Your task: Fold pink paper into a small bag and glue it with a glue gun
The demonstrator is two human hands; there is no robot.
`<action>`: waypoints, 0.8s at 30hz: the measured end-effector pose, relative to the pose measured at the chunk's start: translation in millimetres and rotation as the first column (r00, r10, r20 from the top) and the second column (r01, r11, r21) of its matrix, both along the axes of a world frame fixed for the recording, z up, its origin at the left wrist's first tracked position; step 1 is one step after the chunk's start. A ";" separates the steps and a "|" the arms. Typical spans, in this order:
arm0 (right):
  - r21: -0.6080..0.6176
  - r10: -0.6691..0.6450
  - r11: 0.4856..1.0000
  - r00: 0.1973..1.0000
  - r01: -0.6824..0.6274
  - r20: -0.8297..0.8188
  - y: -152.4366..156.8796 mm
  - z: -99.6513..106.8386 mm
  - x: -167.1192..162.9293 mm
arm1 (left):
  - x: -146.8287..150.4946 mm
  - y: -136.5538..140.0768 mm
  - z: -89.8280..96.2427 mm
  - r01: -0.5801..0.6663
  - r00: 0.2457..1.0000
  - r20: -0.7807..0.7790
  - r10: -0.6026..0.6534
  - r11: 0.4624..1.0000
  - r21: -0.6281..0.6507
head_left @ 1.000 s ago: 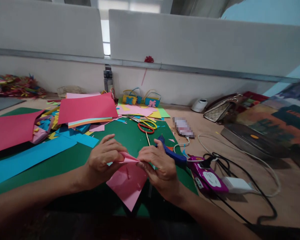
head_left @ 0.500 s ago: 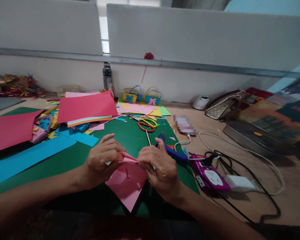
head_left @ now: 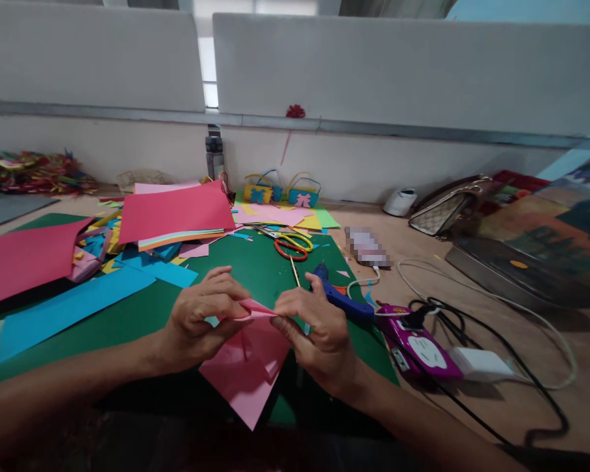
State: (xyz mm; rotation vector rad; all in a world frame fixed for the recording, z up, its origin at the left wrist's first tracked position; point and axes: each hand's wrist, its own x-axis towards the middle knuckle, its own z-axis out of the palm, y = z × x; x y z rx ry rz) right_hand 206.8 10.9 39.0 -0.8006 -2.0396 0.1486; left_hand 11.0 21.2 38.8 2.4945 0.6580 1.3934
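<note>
The left hand (head_left: 196, 321) pinches the far edge of a sheet of pink paper (head_left: 246, 390) between thumb and fingers, at the left end of a fold. The right hand (head_left: 324, 331) pinches the same edge at its right end, thumb beneath and fingers on top. The hands are near each other, with a short stretch of folded edge exposed between them.

Condition of the sheet: matt, plain pink, doubled over along the far edge into a narrow flap that appears lighter than the rest. The remaining part slopes down toward the person and ends in a clean pointed corner. A thin dark line shows near its middle; whether crease, shadow or strip, cannot tell. Position: in front of the person, over the near part of a flat green mat (head_left: 236, 265); contact of the corner with the mat cannot be determined.

Just beyond the right hand lies a blue plastic glue gun (head_left: 347, 303). A slim gold-coloured stick (head_left: 295, 272) lies farther in, near scissors with red and yellow handle loops (head_left: 290, 248). To the left of the left hand, a long bright-blue paper strip (head_left: 78, 314) lies flat, and behind it a red paper sheet (head_left: 177, 211) tops a stack of coloured paper. At the right, off the mat, rests a purple power strip (head_left: 423, 351) with a white adapter (head_left: 482, 364) beside it. At the back stand a small yellow paper bag with a blue bow (head_left: 256, 193) and a small blue paper bag with a pink bow (head_left: 303, 198)
</note>
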 end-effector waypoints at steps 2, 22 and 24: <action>0.006 -0.008 1.000 1.000 0.008 -0.001 0.8 -1.1 -0.8 | 0.7 -0.9 0.6 0.010 1.000 -0.005 -0.010 1.000 -0.008; -0.030 -0.001 1.000 1.000 0.001 0.001 -1.7 0.3 -4.5 | 4.9 -9.0 -0.3 -0.077 0.986 0.129 0.108 0.972 -0.222; -0.026 -0.005 1.000 1.000 0.005 -0.002 -1.1 0.4 -5.0 | 5.0 -9.6 0.8 -0.096 0.985 0.118 0.123 0.972 -0.214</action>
